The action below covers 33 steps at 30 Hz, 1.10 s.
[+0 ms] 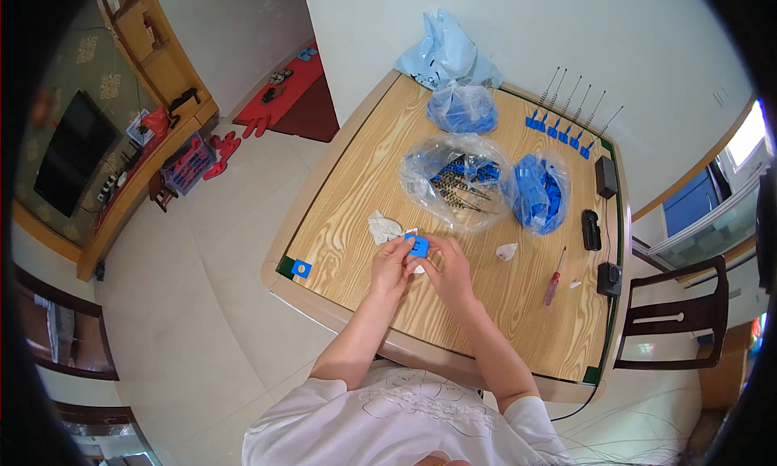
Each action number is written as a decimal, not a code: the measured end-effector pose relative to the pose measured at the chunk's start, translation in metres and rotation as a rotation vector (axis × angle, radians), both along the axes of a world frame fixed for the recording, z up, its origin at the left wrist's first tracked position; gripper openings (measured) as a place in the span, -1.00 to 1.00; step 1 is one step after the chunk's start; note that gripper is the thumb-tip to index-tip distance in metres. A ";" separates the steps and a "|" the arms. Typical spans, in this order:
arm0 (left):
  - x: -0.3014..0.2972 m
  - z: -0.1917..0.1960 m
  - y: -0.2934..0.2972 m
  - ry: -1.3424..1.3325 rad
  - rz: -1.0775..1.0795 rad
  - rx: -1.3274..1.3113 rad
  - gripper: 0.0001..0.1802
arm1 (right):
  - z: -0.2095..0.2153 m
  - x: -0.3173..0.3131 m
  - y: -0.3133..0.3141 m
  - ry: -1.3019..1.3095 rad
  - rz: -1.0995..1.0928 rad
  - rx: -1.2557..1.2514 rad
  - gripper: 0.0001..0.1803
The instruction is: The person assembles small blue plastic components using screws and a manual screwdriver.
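Both hands meet over the near middle of the wooden table. My left hand (390,265) pinches a small blue plastic piece (417,246) from its left side. It is squarish, with a dark mark or opening on its face. My right hand (450,268) closes on the right side of the same piece with thumb and fingertips. A bit of white shows under the fingers, too hidden to name. Just left of the hands lies a crumpled white tissue (384,227). Another blue square piece (301,268), with a round hole, rests at the table's left corner.
Beyond the hands stand a clear bag (421,192) of dark springy rods, a bag of blue parts (541,195) and tied blue bags (461,108). Several blue bases with upright springs (558,131) line the far edge. A screwdriver (554,278) and black boxes (605,177) lie right.
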<state>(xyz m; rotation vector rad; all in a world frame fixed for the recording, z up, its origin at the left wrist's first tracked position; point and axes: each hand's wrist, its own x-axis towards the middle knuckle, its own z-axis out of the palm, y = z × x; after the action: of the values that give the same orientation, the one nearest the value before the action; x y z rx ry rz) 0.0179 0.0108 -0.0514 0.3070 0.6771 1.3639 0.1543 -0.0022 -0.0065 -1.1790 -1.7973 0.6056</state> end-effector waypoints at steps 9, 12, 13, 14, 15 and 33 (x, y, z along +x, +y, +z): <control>0.006 0.002 0.002 0.079 0.020 -0.049 -0.81 | -0.041 0.017 0.020 0.644 0.022 -0.429 -0.82; 0.010 0.008 0.000 0.107 0.046 -0.077 -0.81 | -0.038 0.018 0.017 0.597 0.002 -0.558 -0.83; 0.010 0.011 -0.001 0.123 0.064 -0.099 -0.82 | -0.036 0.017 0.017 0.596 0.003 -0.558 -0.83; 0.010 0.010 -0.001 0.123 0.064 -0.099 -0.82 | -0.033 0.016 0.016 0.576 0.029 -0.602 -0.83; 0.009 0.007 -0.001 0.135 0.053 -0.076 -0.80 | -0.032 0.015 0.016 0.556 0.055 -0.646 -0.82; 0.018 0.014 -0.003 0.124 0.062 0.002 -0.81 | -0.045 0.011 0.011 0.561 0.035 -0.489 -0.84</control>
<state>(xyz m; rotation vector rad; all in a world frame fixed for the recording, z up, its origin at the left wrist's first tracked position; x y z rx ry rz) 0.0361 0.0077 -0.0371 0.3768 0.7937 1.4134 0.1658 0.0087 -0.0515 -1.1356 -1.2232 1.3055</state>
